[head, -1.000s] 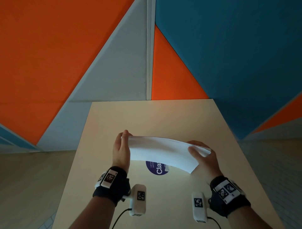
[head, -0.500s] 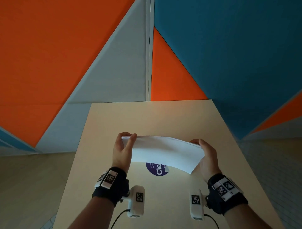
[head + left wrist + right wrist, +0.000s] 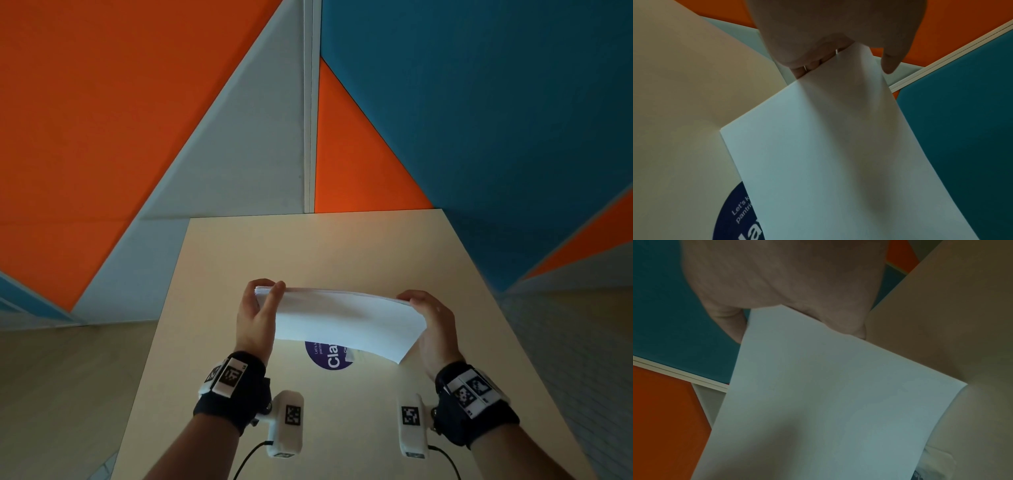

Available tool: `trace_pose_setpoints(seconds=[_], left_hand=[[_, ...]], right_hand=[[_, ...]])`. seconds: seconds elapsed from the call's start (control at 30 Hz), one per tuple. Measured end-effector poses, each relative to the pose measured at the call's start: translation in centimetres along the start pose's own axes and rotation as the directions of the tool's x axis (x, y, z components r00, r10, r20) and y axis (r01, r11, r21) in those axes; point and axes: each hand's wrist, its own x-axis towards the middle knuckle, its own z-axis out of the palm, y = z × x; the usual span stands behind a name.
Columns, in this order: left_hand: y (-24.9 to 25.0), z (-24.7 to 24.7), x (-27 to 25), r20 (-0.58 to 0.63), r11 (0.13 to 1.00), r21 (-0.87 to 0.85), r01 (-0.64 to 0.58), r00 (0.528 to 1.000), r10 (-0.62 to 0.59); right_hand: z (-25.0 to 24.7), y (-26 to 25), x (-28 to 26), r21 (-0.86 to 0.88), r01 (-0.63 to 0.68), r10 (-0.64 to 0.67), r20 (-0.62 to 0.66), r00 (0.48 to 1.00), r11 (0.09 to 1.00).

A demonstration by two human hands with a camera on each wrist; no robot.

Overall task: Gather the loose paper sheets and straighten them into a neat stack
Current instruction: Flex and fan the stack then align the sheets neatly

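White paper stack gripped by left hand and right hand.

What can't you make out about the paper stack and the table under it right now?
- Sheet count: in the head view the paper stack edges are too fine to count.
- Purple sticker wording: the stack covers most of it.
- Right hand fingers: behind the stack in the head view, and blurred in the right wrist view.
- Left hand fingertips: partly behind the stack's end.

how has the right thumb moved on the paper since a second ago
Yes. The right hand pulled its thumb off the front of the paper stack and now grips the right edge, still above the round sticker.
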Motion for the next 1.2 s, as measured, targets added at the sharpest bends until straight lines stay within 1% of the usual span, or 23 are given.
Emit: trace_pose_setpoints(seconds=[0.3,0.4,0.5,0.57,0.63,0.7,0.83,0.93,1.07,1.13,1.2], left_hand=[[0.2,-0.1,0.2,0.004,1.000,0.003,-0.024,1.000,0.024],[0.0,-0.1,0.4,0.013,0.998,0.046,-0.034,0.999,0.034],[0.1,-0.1,0.4,0.026,1.000,0.012,-0.027,0.999,0.026],[0.2,-0.4,0.5,0.086,1.000,-0.019,-0.006,0.996,0.008],[-0.6,-1.1,0.8,0.160,0.999,0.043,0.018,0.987,-0.025],[-2.0,-2.1,1.0,0.206,0.987,0.152,0.048,0.975,-0.079],[-4.3,-3.0,1.3,0.226,0.938,0.341,0.070,0.962,-0.153],[-4.7,-2.9,1.7,0.209,0.897,0.429,0.104,0.955,-0.211],[-5.8,-3.4,1.9,0.206,0.845,0.506,0.175,0.926,-0.315],[-6.5,-3.5,1.7,0.191,0.837,0.515,0.185,0.927,-0.322],[-6.5,-3.4,1.4,0.171,0.851,0.499,0.163,0.944,-0.281]], right_hand=[[0.0,0.1,0.1,-0.021,0.033,-0.033,0.010,0.999,0.999],[0.3,0.1,0.0,-0.013,0.044,-0.044,0.011,0.999,0.999],[-0.2,0.3,0.0,-0.010,0.062,-0.061,0.064,0.996,0.998],[-0.9,0.6,-0.1,-0.055,0.051,-0.044,0.120,0.992,0.997],[-1.7,1.4,-0.2,-0.145,0.024,-0.005,0.134,0.991,0.989],[-2.3,2.8,-0.1,-0.250,-0.012,0.039,0.102,0.994,0.968],[-2.6,5.3,0.4,-0.421,-0.119,0.144,0.027,0.989,0.899],[-2.8,7.3,1.5,-0.448,-0.140,0.166,0.019,0.986,0.883],[-2.7,8.6,2.0,-0.492,-0.153,0.185,0.018,0.983,0.857],[-2.6,8.5,2.1,-0.475,-0.140,0.167,0.015,0.986,0.869],[-2.6,8.2,2.2,-0.466,-0.094,0.122,0.030,0.992,0.880]])
